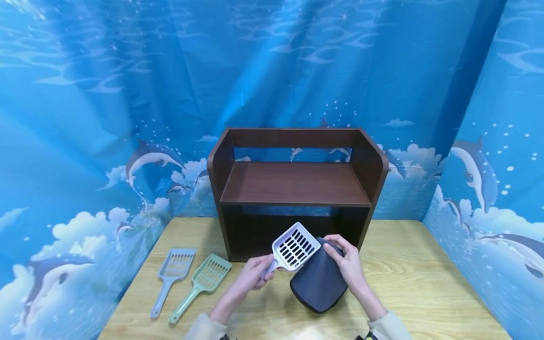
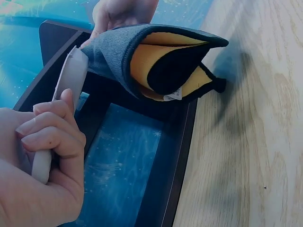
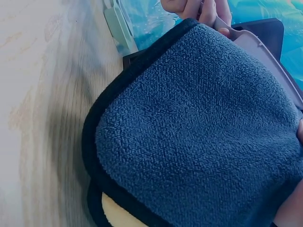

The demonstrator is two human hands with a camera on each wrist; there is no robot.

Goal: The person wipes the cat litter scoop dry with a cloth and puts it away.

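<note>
My left hand [image 1: 256,273] grips the handle of a pale lavender-white litter scoop [image 1: 278,244], its slotted head raised in front of the shelf. In my right hand [image 1: 349,265] is a folded microfiber cloth [image 1: 319,285], pinched near its upper edge and hanging down. The cloth touches or nearly touches the right side of the scoop's head. Grey-blue plush with black edging shows on the cloth [image 3: 189,127] in the right wrist view. Yellow inner layers and a small white tag show on the cloth [image 2: 113,54] in the left wrist view.
A dark brown two-tier shelf [image 1: 297,184] stands at the back of the wooden table [image 1: 425,283]. To the left lie a blue-grey litter scoop [image 1: 166,282] and a green litter scoop [image 1: 195,289]. A blue dolphin-print curtain [image 1: 127,118] surrounds the table.
</note>
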